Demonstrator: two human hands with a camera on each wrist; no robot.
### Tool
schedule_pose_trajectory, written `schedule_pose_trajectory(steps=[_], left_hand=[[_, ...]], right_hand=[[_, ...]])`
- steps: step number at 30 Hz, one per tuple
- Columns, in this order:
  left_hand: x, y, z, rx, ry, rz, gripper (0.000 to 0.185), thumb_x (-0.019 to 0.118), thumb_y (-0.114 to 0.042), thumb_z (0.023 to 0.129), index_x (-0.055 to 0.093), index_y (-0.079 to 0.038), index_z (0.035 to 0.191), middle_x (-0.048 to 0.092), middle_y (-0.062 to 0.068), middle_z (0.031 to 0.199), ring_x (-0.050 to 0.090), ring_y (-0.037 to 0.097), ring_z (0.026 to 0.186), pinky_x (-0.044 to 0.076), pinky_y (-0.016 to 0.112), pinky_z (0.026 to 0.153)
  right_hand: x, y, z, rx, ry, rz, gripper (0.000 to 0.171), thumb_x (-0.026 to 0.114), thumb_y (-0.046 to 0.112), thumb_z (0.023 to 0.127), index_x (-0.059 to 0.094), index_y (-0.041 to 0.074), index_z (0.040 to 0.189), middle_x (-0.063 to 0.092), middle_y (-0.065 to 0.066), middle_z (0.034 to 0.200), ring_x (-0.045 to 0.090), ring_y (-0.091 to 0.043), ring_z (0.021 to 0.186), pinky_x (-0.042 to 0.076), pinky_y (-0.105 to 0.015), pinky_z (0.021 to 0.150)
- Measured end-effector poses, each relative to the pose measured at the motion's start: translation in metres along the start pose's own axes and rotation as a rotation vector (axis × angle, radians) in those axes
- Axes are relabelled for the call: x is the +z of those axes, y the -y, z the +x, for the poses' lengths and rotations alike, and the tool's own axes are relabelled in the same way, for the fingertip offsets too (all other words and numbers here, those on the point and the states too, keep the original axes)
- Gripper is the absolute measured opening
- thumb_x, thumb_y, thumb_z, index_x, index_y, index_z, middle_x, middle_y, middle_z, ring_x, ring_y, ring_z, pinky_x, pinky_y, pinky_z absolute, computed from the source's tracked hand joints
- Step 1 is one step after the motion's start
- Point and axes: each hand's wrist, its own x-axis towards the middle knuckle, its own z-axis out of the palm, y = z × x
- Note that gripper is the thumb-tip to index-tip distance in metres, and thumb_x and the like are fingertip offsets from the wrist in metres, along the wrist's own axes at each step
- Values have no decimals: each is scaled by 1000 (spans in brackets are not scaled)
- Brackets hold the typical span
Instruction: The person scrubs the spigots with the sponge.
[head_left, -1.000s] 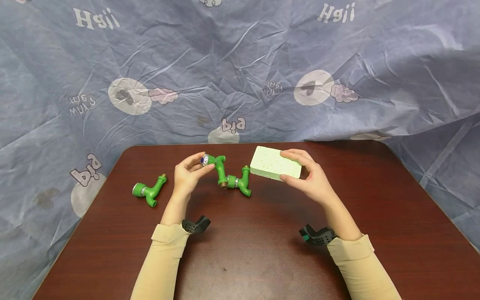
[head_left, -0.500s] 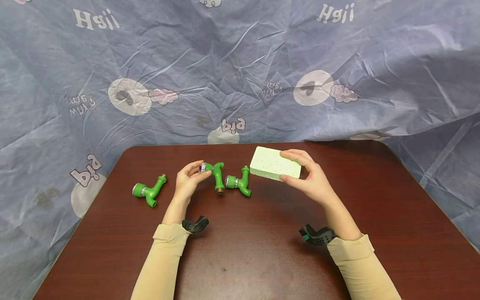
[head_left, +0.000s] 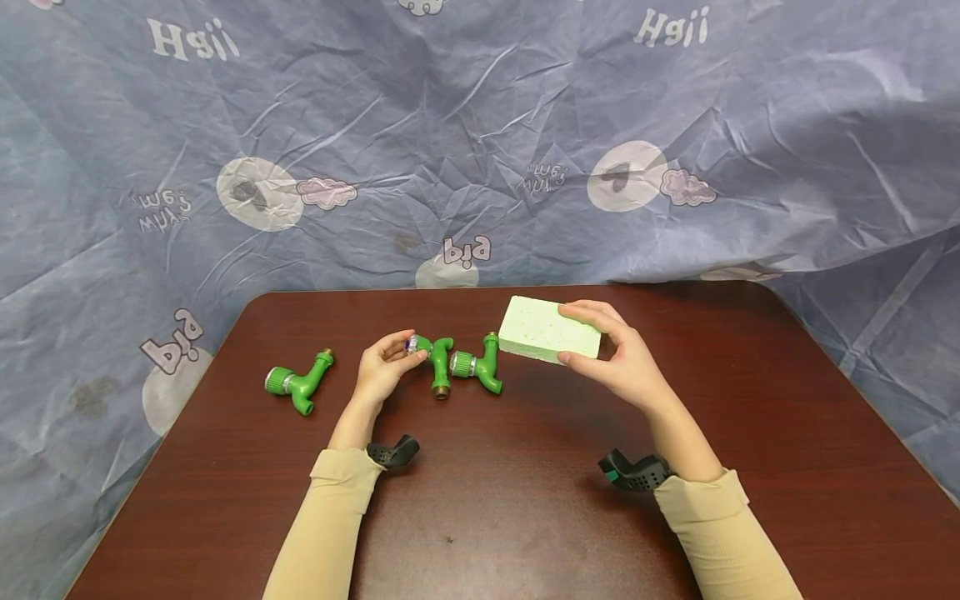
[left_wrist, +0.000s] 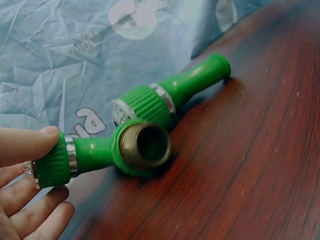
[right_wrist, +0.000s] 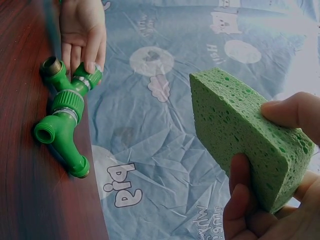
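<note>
Sponge, the only one, sits pinched in our right hand; our left hand pinches one tap of three.

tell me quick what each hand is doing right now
Left hand: pinches the knob end of a green tap.
Right hand: grips the green sponge, held off the table.
</note>
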Motion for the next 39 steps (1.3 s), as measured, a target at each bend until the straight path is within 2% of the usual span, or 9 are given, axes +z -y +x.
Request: schedule_pose_trajectory(steps=[7, 14, 17, 22, 28, 33, 36, 39], left_hand=[[-5, 0, -2, -14, 5, 137, 51, 73, -14, 82, 55, -2, 129, 57, 18, 124, 56, 30, 111, 48, 37, 87], [-9, -4, -3, 19, 7, 257, 51, 71, -20, 84, 55, -1, 129, 58, 16, 125, 56, 28, 114, 46, 41, 92], [-14, -8, -4, 32, 11, 279, 51, 69, -22, 85, 55, -2, 130, 58, 16, 125, 55, 28, 115, 46, 42, 92], [-25, -18, -6, 40, -10, 253, 50, 69, -26, 86, 57, -3, 128, 60, 15, 124, 57, 27, 113, 47, 42, 91], [-48, -36, -11, 58, -44, 230, 50, 69, -29, 86, 57, -6, 128, 58, 14, 126, 56, 27, 114, 46, 42, 90], [-71, -51, -21, 76, -116, 229, 49, 70, -29, 86, 58, -6, 127, 60, 12, 124, 59, 22, 110, 48, 27, 82], [-85, -55, -27, 74, -160, 194, 48, 70, -27, 86, 58, -7, 128, 60, 11, 124, 61, 10, 102, 47, 17, 77], [-98, -56, -31, 56, -189, 132, 49, 71, -24, 85, 58, -6, 128, 63, 5, 118, 62, 0, 93, 48, 15, 74]], right_hand=[[1, -1, 0, 19, 18, 19, 51, 68, -16, 73, 54, -12, 122, 44, -25, 126, 50, -12, 99, 47, -14, 69], [2, -1, 1, 20, 24, -17, 50, 69, -14, 74, 55, -11, 122, 45, -23, 127, 49, -12, 100, 46, -14, 70], [2, 0, 1, 22, 26, -32, 50, 69, -13, 74, 55, -10, 122, 46, -22, 127, 49, -13, 102, 47, -14, 69], [2, 0, 1, 19, 26, -55, 50, 70, -12, 74, 56, -9, 122, 47, -21, 126, 46, -13, 107, 44, -14, 74], [2, 0, 0, 23, 26, -59, 50, 71, -12, 74, 56, -9, 121, 48, -21, 126, 45, -14, 109, 43, -14, 77], [2, -1, 0, 33, 29, -51, 50, 70, -11, 74, 56, -9, 122, 47, -21, 127, 46, -14, 108, 44, -15, 74], [3, -1, 0, 35, 28, -51, 50, 70, -11, 74, 56, -8, 122, 47, -21, 127, 46, -14, 108, 44, -15, 75], [3, 0, 0, 36, 28, -57, 50, 70, -11, 74, 56, -9, 122, 47, -21, 127, 46, -14, 108, 43, -14, 75]])
